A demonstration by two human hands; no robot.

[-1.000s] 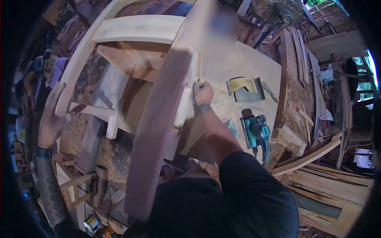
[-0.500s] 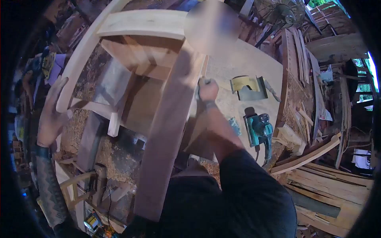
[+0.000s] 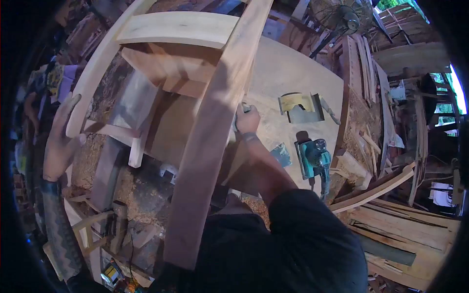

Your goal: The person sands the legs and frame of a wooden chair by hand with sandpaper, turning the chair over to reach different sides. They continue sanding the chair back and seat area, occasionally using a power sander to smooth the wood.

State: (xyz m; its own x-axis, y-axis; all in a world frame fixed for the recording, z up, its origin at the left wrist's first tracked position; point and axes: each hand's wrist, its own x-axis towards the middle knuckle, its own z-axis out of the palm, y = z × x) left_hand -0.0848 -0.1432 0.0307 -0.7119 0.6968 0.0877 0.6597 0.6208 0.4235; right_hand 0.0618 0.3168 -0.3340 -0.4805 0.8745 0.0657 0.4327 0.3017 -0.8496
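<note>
My left hand (image 3: 61,144) lies with fingers stretched along the outer edge of a pale curved wooden rail (image 3: 90,80), thumb apart near its lower end. The rail belongs to a wooden frame with a pale crosspiece (image 3: 178,28) and a box-like compartment (image 3: 176,117). A long reddish-brown plank (image 3: 207,146) slants across the middle, reaching toward my body. My right hand (image 3: 247,119) is closed beside the plank's right side, on a small grey-blue piece that looks like sandpaper (image 3: 236,122); the fingers mostly hide it.
On the pale board (image 3: 293,68) at right lie a teal power sander (image 3: 315,158), a grey-blue scrap (image 3: 281,155) and a yellow-and-grey sheet (image 3: 302,108). A fan (image 3: 344,19) stands behind. Lumber (image 3: 400,234) is stacked at right, and wood shavings cover the ground.
My right hand has moved slightly left and toward me along the plank's side. The whole view has shifted a little. My left hand stays at the rail.
</note>
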